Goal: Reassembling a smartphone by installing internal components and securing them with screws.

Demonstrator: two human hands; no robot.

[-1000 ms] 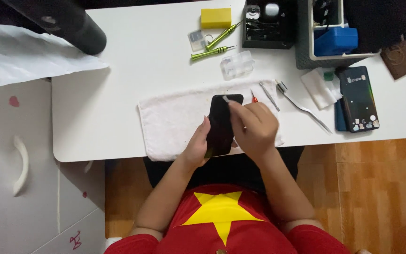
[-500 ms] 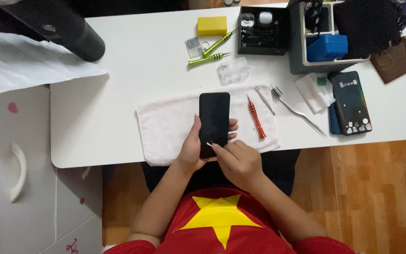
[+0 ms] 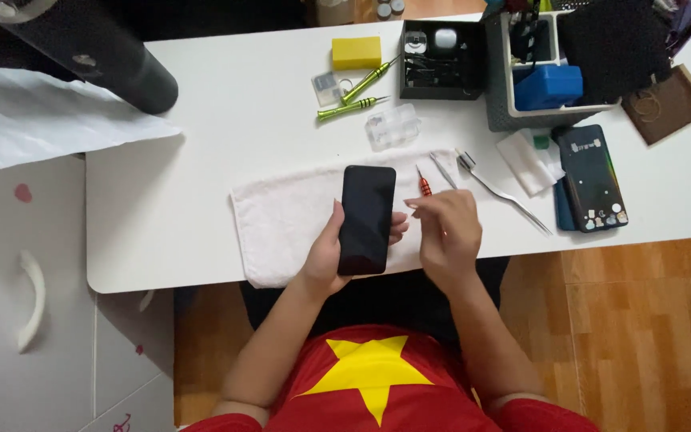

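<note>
Resting in the left hand (image 3: pixel 325 256), a black phone (image 3: pixel 367 218) shows its dark, blank, glossy screen, a long rectangle with rounded corners held over a white towel (image 3: pixel 281 216) at the near edge of a white table (image 3: pixel 201 120). The left thumb runs along the phone's left side and the fingertips wrap its right edge, so the grip is closed around it. The right hand (image 3: pixel 447 232) hovers just beside the phone with fingers loosely curled and thumb close to the forefinger; whether it pinches anything cannot be told. A small red screwdriver (image 3: pixel 424 186) lies on the towel just above that hand, with tweezers (image 3: pixel 443 170) and a thin metal tool (image 3: pixel 501 194) beside it. Farther back lie two green screwdrivers (image 3: pixel 353 94), a yellow block (image 3: pixel 356 53), a clear plastic box (image 3: pixel 393 126) and a black tray (image 3: pixel 441 60). To the right, a second phone (image 3: pixel 590 176) lies flat near a grey organiser (image 3: pixel 499 104) holding a blue box (image 3: pixel 548 86).
</note>
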